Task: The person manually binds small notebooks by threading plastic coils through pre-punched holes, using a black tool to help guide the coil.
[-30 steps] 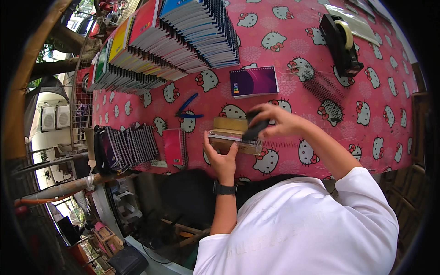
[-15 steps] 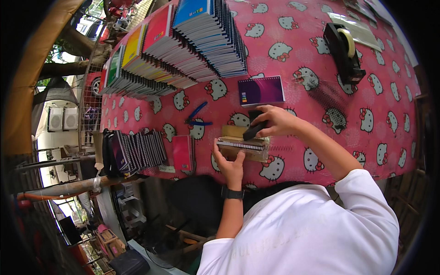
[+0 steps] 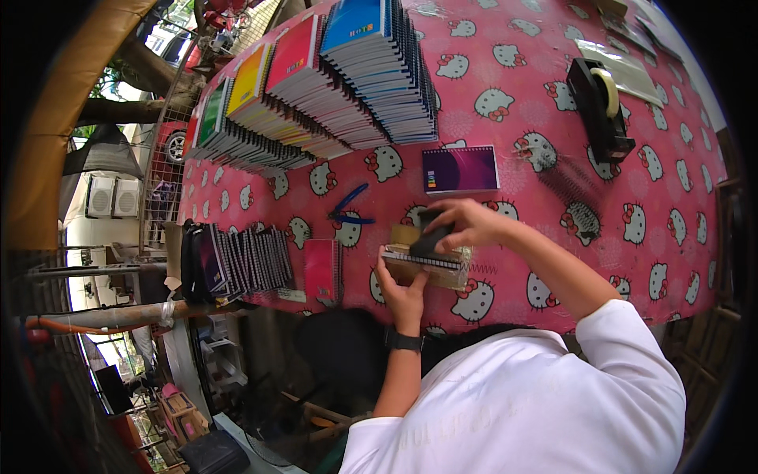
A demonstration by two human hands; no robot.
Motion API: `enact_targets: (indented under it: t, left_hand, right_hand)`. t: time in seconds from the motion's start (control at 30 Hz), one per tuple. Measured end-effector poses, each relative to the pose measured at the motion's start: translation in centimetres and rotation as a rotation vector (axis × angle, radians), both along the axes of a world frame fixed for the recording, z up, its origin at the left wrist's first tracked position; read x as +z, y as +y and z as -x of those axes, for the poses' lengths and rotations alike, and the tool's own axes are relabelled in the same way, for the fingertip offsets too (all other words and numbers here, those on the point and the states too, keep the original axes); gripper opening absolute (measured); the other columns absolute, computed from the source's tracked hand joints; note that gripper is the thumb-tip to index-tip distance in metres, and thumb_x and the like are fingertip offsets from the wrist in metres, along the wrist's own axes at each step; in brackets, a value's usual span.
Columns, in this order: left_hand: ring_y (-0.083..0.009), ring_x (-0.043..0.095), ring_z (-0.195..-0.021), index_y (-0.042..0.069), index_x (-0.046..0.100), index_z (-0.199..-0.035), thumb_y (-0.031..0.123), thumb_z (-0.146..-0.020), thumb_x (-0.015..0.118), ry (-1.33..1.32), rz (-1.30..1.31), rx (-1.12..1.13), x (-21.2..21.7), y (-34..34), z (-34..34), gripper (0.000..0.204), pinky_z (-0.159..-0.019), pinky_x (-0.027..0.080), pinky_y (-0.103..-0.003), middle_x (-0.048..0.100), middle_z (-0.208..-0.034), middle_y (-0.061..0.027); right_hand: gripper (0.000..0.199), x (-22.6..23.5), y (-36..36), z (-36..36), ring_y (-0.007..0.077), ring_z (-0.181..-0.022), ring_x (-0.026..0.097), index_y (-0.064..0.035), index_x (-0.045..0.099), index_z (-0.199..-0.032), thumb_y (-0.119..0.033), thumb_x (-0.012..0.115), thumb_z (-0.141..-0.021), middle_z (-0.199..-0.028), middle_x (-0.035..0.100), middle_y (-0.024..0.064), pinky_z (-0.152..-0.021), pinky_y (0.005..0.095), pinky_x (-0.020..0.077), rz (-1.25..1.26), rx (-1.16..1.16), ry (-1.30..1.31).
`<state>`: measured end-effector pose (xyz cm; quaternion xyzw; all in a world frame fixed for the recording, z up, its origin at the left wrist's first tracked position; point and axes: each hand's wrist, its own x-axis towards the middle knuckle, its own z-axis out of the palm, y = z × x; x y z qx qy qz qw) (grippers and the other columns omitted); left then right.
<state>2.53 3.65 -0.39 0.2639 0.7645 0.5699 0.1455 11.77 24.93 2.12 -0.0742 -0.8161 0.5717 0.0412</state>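
Note:
My left hand (image 3: 404, 302) grips a small notebook (image 3: 407, 259) at its left end, thumb on the near side. The notebook's holed edge lies on a small wooden block-like jig (image 3: 404, 235). From the right end of that edge a thin wire coil (image 3: 483, 269) sticks out. In my right hand (image 3: 472, 224) is a black block-shaped tool (image 3: 431, 235), its lower end at the notebook's edge; whether it presses there I cannot tell. Just beyond lies a purple notebook (image 3: 462, 169). Blue-handled pliers (image 3: 351, 207) rest open to the left.
Tall stacks of spiral notebooks (image 3: 355, 47) stand at the back left. A row of purple notebooks (image 3: 245, 261) and a pink notebook (image 3: 322, 268) are at the near left. Loose wire coils (image 3: 572, 186) and a black tape dispenser (image 3: 600, 110) sit to the right on the pink tablecloth (image 3: 505, 103).
The black tool in my right hand has come down toward me, closer to the notebook's edge. My left hand keeps its grip. The whole view has shifted slightly.

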Motion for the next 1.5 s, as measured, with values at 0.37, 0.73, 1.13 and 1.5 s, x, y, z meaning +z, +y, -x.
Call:
enact_targets:
  t: [0.37,0.73,1.13,1.5]
  left_hand:
    - [-0.0302,0.047,-0.119,0.002,0.036,-0.138,0.02,-0.073,0.077,-0.014,-0.006,-0.003,-0.6,-0.9,-0.2,0.079,-0.1,0.038,-0.039,0.046,-0.129,-0.0178]
    - [-0.0212,0.061,-0.095,0.007,0.067,-0.098,0.015,-0.086,0.066,0.267,-0.011,-0.213,7.0,0.5,1.9,0.014,-0.105,0.031,-0.044,0.066,-0.094,-0.0061]
    - [-0.023,0.061,-0.085,0.006,0.067,-0.093,0.007,-0.08,0.069,0.42,-0.097,-0.203,11.3,1.7,0.1,0.013,-0.074,0.047,-0.031,0.064,-0.091,-0.0084]
    - [-0.03,0.059,-0.087,0.004,0.061,-0.098,0.005,-0.083,0.063,0.379,-0.143,-0.135,11.6,1.0,-0.2,0.016,-0.076,0.047,-0.038,0.062,-0.092,-0.0117]
  right_hand:
    - [0.048,-0.5,-2.5,1.5,0.0434,-0.12,0.048,-0.0082,0.068,-0.11,-0.033,0.074,-0.07,-0.135,0.045,0.0273,-0.1,0.0442,0.0397,0.049,-0.044,0.046]
    - [0.037,4.8,-7.6,-1.0,0.0293,-0.096,0.057,-0.0085,0.061,-0.109,-0.01,0.074,-0.074,-0.11,0.057,0.0106,-0.079,0.0373,0.0489,-0.103,-0.288,0.292]
    - [0.026,6.7,-8.7,-1.2,0.0264,-0.085,0.061,-0.0028,0.06,-0.1,-0.001,0.069,-0.076,-0.091,0.058,0.0105,-0.072,0.034,0.0507,-0.022,-0.495,0.501]
    - [0.023,8.1,-8.8,-0.4,0.0293,-0.083,0.057,-0.0015,0.058,-0.098,-0.006,0.068,-0.078,-0.091,0.057,0.0132,-0.071,0.036,0.0479,-0.198,-0.394,0.491]
